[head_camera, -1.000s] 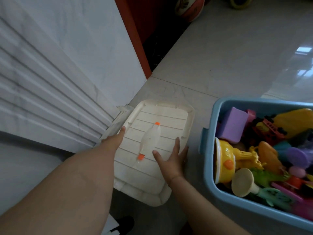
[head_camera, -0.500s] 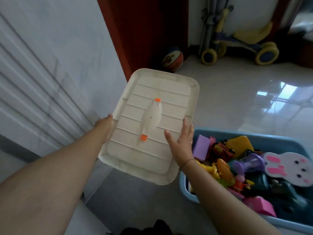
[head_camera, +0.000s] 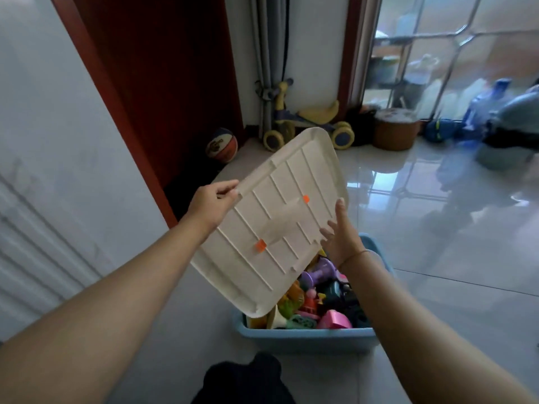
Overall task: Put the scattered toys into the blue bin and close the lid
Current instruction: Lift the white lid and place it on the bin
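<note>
The left hand (head_camera: 212, 204) is pinching the cream lid (head_camera: 271, 220) by its edge, tilting it above the toy-filled blue bin (head_camera: 306, 338); the right hand (head_camera: 341, 237), fingers spread, is touching the lid's opposite edge.

The tilted lid (head_camera: 271, 223) covers the toy-filled bin's (head_camera: 306, 339) far half.

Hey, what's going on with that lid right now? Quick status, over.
Left hand grips cream ribbed plastic lid; right hand open at its edge. Lid tilted above toy-filled blue plastic bin, not seated. Nothing blocking.

Bare forearms, no sleeves; thin cord bracelet (head_camera: 354, 254) on right wrist; dark garment (head_camera: 245, 380) below.
</note>
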Available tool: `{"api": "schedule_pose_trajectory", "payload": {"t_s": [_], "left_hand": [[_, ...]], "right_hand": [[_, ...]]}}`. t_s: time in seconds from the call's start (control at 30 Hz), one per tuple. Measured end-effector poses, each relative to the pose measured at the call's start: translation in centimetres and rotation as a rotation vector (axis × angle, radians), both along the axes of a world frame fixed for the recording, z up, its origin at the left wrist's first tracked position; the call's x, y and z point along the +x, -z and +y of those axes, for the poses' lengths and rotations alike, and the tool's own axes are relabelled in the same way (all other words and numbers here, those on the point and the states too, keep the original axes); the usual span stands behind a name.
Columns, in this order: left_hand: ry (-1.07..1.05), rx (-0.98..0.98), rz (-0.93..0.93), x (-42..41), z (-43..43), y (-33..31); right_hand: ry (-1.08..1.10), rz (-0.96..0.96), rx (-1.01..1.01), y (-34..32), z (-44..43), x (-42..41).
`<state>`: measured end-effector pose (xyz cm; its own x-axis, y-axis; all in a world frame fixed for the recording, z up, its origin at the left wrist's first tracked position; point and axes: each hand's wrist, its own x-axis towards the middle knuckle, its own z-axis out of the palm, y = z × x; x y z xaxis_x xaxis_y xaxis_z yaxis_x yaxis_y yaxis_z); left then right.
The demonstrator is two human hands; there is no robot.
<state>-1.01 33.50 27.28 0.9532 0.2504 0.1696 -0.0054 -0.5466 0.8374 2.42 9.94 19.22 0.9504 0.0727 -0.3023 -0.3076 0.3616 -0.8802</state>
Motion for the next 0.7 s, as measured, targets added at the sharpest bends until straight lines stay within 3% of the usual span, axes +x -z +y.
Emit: {"api": "schedule_pose_trajectory", "payload": {"t_s": [0.23, 0.37, 0.7], "left_hand": [[0.163, -0.099, 0.056, -0.1, -3.7, -1.7], [0.241, -0.146, 0.100, -2.4, -5.1, -2.7], [0.468, 0.186, 0.141, -9.4, -7.7, -3.7]], "right_hand": [[0.078, -0.008, 0.045, -6.0, -5.2, 0.1], [0.123, 0.079, 0.071, -9.3, -8.3, 0.4], [0.088, 0.373, 0.150, -10.0, -11.7, -0.7]]}}
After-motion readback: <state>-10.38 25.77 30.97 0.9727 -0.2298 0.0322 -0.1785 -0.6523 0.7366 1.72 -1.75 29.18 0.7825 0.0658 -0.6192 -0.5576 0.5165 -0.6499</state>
